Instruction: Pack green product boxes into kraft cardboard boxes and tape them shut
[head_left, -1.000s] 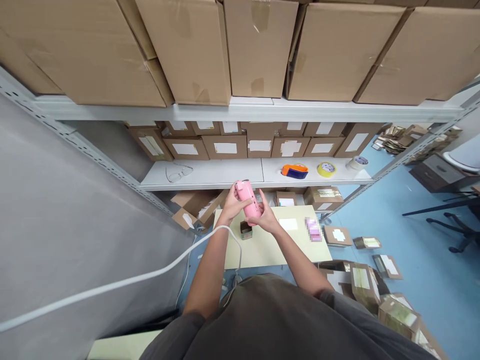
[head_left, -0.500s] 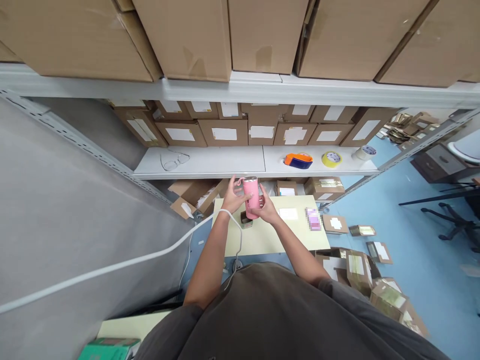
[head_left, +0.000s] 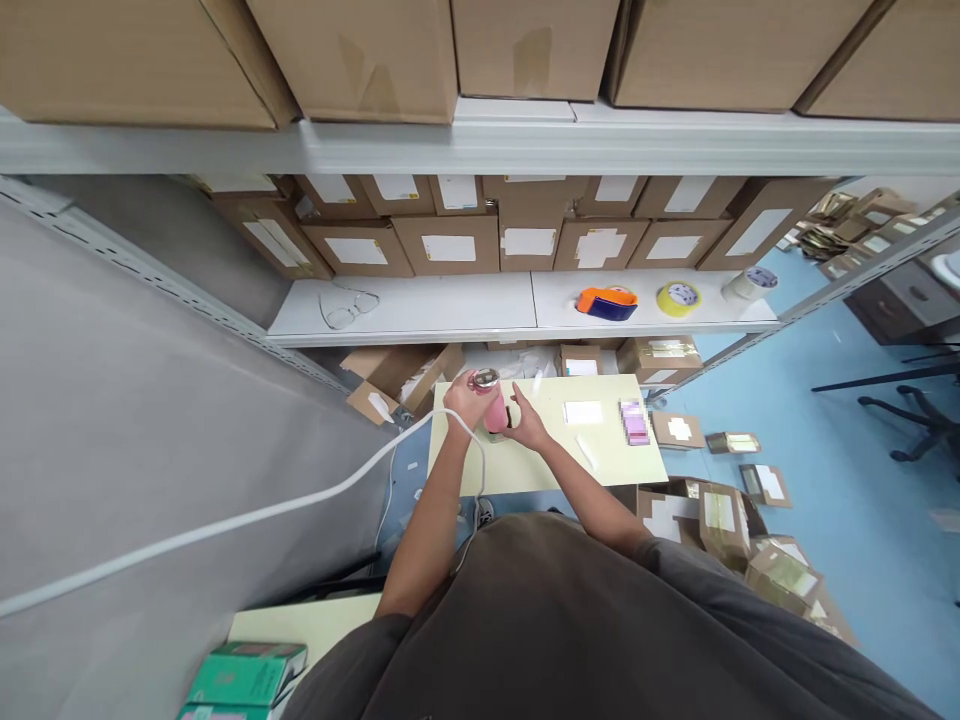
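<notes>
The pink tumbler (head_left: 493,410) is held just above the pale yellow table (head_left: 540,472), near the table's rear edge. Its long axis stands close to upright, with a slight tilt: the open metal-rimmed end (head_left: 486,378) points up toward the camera and slightly to the person's left, and the lower end points down and slightly to the right. The left hand (head_left: 468,398) is closed around the upper body of the tumbler, just below the rim. The right hand (head_left: 529,425) is open, its fingers (head_left: 514,421) extended toward the tumbler's lower end; contact cannot be confirmed at this resolution. A small brown carton (head_left: 509,417) sits just beside the tumbler's lower end, largely hidden by it and the right hand. A white cable (head_left: 300,503) passes over the left forearm. On the table, to the right, lie a white card (head_left: 583,412), a white strip (head_left: 586,452) and a pink item (head_left: 634,422), blurred beyond identification. The shelf (head_left: 450,310) ahead carries an orange tape dispenser (head_left: 607,303) and a yellow tape roll (head_left: 679,298).
</notes>
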